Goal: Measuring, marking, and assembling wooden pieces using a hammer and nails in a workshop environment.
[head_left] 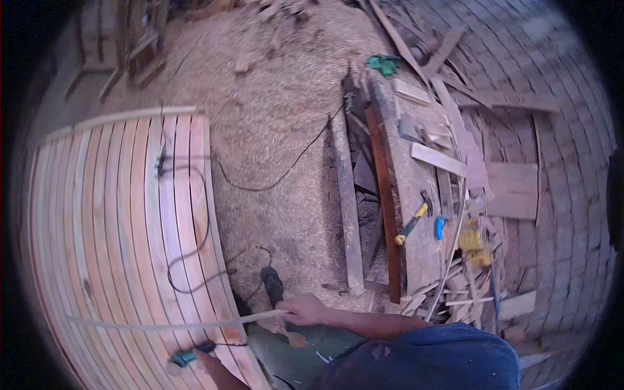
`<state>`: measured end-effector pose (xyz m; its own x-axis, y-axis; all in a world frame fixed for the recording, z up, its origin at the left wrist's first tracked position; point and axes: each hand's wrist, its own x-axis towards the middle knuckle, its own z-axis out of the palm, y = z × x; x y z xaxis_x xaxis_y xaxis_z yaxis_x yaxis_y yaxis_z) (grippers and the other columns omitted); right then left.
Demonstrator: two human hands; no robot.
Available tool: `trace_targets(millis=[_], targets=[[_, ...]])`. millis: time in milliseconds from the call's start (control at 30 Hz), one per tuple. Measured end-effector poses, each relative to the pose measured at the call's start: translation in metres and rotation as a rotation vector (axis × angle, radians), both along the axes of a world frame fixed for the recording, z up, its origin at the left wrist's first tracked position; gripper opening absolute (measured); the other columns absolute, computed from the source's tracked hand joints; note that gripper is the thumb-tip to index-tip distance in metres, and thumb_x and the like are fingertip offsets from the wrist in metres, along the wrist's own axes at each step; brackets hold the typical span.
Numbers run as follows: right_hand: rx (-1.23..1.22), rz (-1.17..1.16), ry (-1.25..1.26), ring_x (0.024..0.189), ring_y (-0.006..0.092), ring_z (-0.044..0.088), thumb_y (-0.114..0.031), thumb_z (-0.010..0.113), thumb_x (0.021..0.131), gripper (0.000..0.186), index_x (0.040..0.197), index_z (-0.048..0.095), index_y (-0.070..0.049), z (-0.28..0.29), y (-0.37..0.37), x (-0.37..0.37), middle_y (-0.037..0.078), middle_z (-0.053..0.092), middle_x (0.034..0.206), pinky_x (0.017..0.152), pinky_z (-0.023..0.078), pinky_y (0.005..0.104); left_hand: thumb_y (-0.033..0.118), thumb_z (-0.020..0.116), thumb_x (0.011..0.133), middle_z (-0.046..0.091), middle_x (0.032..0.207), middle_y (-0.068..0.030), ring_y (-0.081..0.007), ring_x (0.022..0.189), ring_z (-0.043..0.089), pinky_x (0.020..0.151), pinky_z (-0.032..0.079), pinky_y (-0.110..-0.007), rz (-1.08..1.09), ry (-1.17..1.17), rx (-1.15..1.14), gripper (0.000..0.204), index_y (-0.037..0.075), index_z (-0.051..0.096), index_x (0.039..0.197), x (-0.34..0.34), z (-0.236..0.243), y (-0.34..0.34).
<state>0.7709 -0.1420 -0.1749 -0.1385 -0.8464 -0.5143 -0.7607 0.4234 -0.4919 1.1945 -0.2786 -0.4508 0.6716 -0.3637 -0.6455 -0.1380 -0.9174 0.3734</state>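
My right hand point(303, 308) is closed on one end of a thin pale wooden strip point(149, 324), which lies across a panel of narrow wooden slats point(110, 214) at the left. My left hand point(207, 363) grips a teal and black corded power tool point(184, 358) on the panel's lower part. A dark tool-like object point(272, 286) lies just beyond my right hand. Black cables point(207, 195) loop over the slats, with a connector point(160, 169) near the top.
A rough bench point(413, 260) to the right holds a hammer point(416, 218), a blue object point(441, 227), a green object point(383, 64) and offcuts point(437, 161). A yellow tool point(474, 237) is beside it. Wood shavings point(273, 91) cover the ground; a brick surface point(565, 195) is at right.
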Motion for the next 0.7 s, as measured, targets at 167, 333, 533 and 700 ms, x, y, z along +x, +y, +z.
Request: trace_targets(millis=[167, 333, 533, 700], targets=[[-0.033, -0.163, 0.047, 0.091, 0.0361, 0.078, -0.059, 0.064, 0.105, 0.040, 0.122, 0.075, -0.025, 0.079, 0.064, -0.021, 0.009, 0.077, 0.103, 0.071, 0.061, 0.0519, 0.058, 0.066, 0.105, 0.070, 0.140, -0.0236, -0.0341, 0.122, 0.070, 0.112, 0.054, -0.051, 0.098, 0.260, -0.115, 0.078, -0.008, 0.057, 0.146, -0.057, 0.102, -0.069], [-0.134, -0.383, 0.053, 0.099, 0.0368, 0.078, -0.057, 0.063, 0.105, 0.041, 0.122, 0.073, -0.021, 0.124, 0.144, -0.046, 0.009, 0.078, 0.107, 0.077, 0.062, 0.0560, 0.075, 0.041, 0.110, 0.056, 0.159, -0.0242, -0.0367, 0.146, 0.053, 0.119, 0.046, -0.051, 0.250, 1.008, -0.382, 0.084, 0.008, 0.050, 0.160, -0.213, 0.255, -0.160], [-0.187, -0.612, 0.165, 0.092, 0.0323, 0.079, -0.055, 0.072, 0.101, 0.040, 0.121, 0.078, -0.022, 0.143, 0.252, -0.096, 0.006, 0.079, 0.104, 0.075, 0.062, 0.0495, 0.076, 0.042, 0.110, 0.067, 0.101, -0.0116, -0.0214, 0.087, 0.064, 0.079, 0.056, -0.038, -0.069, 1.065, -0.645, 0.077, 0.007, 0.059, 0.139, -0.420, 0.404, -0.171], [-0.107, -0.873, 0.197, 0.101, 0.0365, 0.077, -0.050, 0.072, 0.100, 0.037, 0.120, 0.077, -0.020, 0.147, 0.340, -0.138, 0.012, 0.078, 0.109, 0.083, 0.062, 0.0521, 0.026, 0.062, 0.109, 0.061, 0.081, -0.0044, -0.0197, 0.069, 0.063, 0.060, 0.055, -0.036, -0.698, 1.233, -0.712, 0.015, 0.012, 0.061, 0.106, -0.568, 0.431, -0.080]])
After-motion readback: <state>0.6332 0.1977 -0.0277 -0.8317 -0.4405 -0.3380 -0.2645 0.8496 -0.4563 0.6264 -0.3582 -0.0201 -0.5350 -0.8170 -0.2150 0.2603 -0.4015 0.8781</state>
